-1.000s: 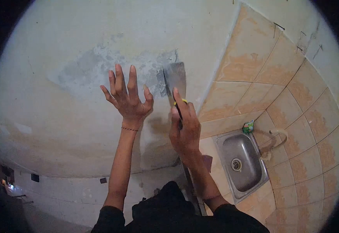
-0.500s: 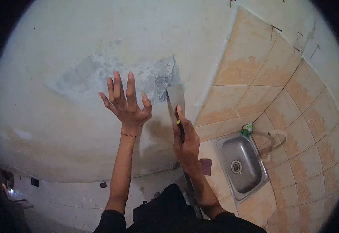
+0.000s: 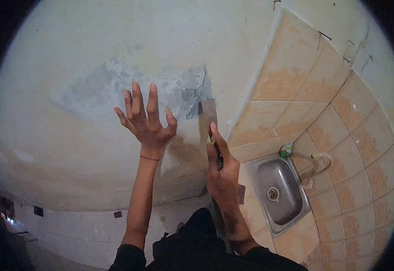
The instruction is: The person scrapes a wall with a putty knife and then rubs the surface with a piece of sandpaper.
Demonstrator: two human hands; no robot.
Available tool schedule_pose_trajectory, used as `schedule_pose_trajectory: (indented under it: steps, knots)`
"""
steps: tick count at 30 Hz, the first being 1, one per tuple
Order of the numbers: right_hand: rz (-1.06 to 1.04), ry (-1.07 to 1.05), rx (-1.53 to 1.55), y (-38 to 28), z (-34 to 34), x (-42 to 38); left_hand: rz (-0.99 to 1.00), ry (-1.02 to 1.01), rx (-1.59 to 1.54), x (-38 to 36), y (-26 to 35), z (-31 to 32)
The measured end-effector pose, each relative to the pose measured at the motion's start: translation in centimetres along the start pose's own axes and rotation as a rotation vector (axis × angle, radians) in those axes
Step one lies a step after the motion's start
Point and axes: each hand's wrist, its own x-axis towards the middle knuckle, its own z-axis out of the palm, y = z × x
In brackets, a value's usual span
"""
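My left hand [image 3: 149, 119] rests on the wall [image 3: 93, 158] with its fingers spread, over the lower part of a grey, peeled patch [image 3: 91, 90]. Nothing is in it. A thin braided band circles that wrist. In my right hand [image 3: 223, 169] is a scraper [image 3: 209, 111], its handle dark with a bit of yellow and mostly hidden by the fingers. The flat metal blade points up at the right end of the patch, beside rough, flaking plaster [image 3: 192, 101]. Whether the blade touches the wall is hard to tell.
At the lower right, a steel sink [image 3: 280, 194] is set in a tiled counter [image 3: 255, 221], with a green packet [image 3: 286, 150] and a curved tap [image 3: 325, 162] near it. Orange-patterned tiles [image 3: 316, 86] cover the wall beyond. Nails [image 3: 325, 35] stick out near the top right.
My right hand and the scraper have shifted slightly right, and the blade now stands more upright. My left hand has kept its place.
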Motion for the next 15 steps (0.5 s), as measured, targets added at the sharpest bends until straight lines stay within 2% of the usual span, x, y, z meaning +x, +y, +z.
schedule_pose_trajectory:
  steps: [12,15]
  knots:
    - [-0.075,0.042,0.055,0.7,0.1,0.6,0.029,0.032,-0.004,0.0,-0.2,0.2]
    - [0.097,0.019,0.105,-0.5,-0.3,0.2,0.024,0.029,-0.004,-0.1,-0.1,0.2]
